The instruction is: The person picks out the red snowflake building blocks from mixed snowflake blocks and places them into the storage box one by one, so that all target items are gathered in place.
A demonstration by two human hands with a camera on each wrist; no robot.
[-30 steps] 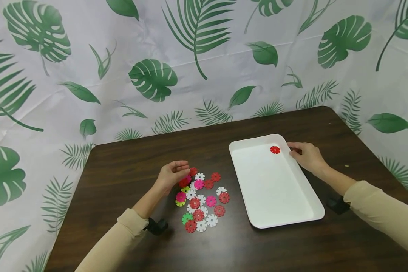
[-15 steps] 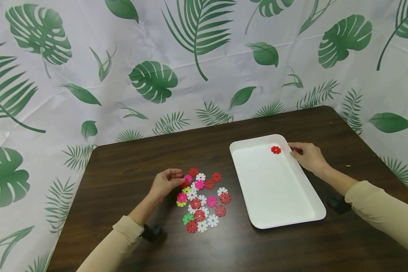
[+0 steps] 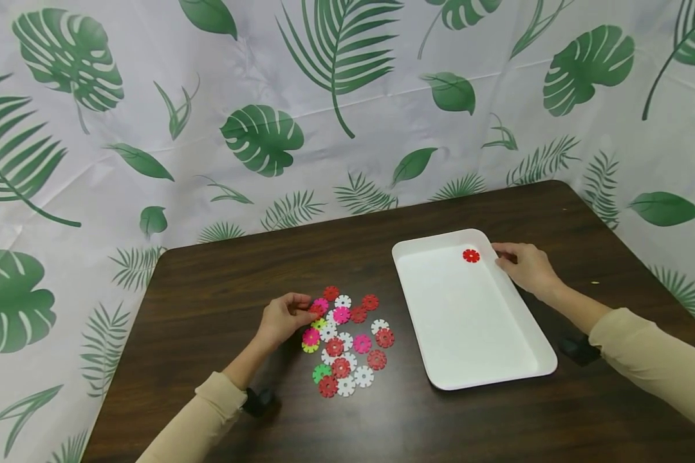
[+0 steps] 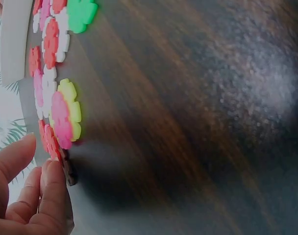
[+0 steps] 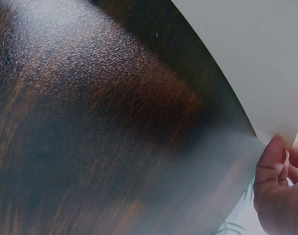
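Observation:
My left hand (image 3: 285, 319) is at the left edge of a pile of notched plastic discs. Its thumb tip meets the edge of a red disc (image 4: 52, 142), and another fingertip stands apart from the thumb in the left wrist view. Beside that red disc lie a pink disc (image 4: 62, 120) and a yellow disc (image 4: 73, 110). My right hand (image 3: 527, 267) holds the far right side of a white rectangular tray (image 3: 472, 334), thumb and fingers at its rim. Inside the tray, near its far right corner, lies one red disc (image 3: 471, 256).
The pile also has white discs (image 3: 363, 376), a green disc (image 3: 322, 373) and several more red and pink ones, some overlapping. All this is on a dark wooden table (image 3: 226, 276). A leaf-printed cloth (image 3: 359, 96) hangs behind the table.
My left hand has pulled back from above the far left of the pile and come down to the red disc at its left edge. My right hand stays at the tray.

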